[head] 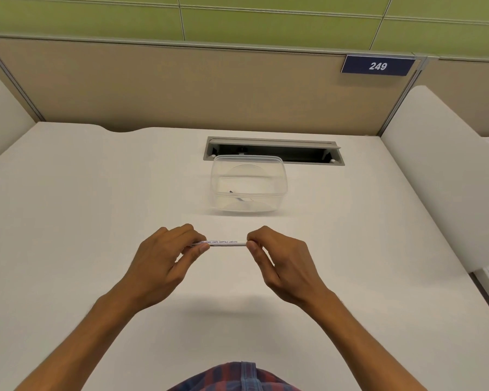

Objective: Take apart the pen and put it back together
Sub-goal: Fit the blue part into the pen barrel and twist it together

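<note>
White pen (pixel 226 243), printed along its barrel, held level above the counter (pixel 68 221) between two hands. Left hand (pixel 164 258): fingers curled over one end of the barrel, thumb beneath, the grip pinching the pen. Right hand (pixel 280 261): fingertips and thumb closed on the opposite end, the grip likewise pinching the pen; that tip of the pen is hidden inside the fingers. The exposed barrel spans the gap between the two grips, with a soft shadow on the counter below and nearer the person. Beyond the grips, farther from the person, stands a clear plastic tub (pixel 249 184) with its lid on; small dark and pale parts lie inside it, too small to identify. Just behind the tub, a grey cable slot (pixel 274 149) is let into the counter. Farther still, a beige partition (pixel 167 86) carries a blue plate (pixel 378 65) reading 249, up and to the right of the grips. Checked cloth (pixel 237 379) shows at the near edge, below the grips.
</note>
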The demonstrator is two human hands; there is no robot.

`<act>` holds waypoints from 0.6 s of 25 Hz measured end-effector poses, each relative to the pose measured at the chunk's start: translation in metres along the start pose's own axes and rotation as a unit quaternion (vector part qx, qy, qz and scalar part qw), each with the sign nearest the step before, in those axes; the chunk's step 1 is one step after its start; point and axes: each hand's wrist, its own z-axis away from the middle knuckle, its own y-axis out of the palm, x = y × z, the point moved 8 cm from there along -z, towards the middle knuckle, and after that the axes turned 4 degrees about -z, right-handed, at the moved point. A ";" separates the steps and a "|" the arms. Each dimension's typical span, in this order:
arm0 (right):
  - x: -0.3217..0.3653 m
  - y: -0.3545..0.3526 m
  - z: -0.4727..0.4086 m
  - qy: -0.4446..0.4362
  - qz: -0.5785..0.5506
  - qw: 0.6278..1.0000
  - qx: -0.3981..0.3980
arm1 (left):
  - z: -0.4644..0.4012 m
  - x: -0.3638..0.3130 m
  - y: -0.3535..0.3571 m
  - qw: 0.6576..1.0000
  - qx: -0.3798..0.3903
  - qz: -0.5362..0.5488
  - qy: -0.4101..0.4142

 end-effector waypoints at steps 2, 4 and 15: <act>0.000 0.001 -0.001 -0.011 0.015 1.000 0.004 | 0.000 -0.002 -0.003 1.000 -0.009 -0.001 0.001; -0.004 0.002 -0.002 0.029 -0.030 0.999 0.015 | -0.002 -0.005 -0.005 1.000 -0.025 -0.010 0.008; -0.024 0.020 0.001 0.274 -0.370 0.886 0.062 | -0.005 -0.021 -0.011 0.979 -0.097 -0.157 0.083</act>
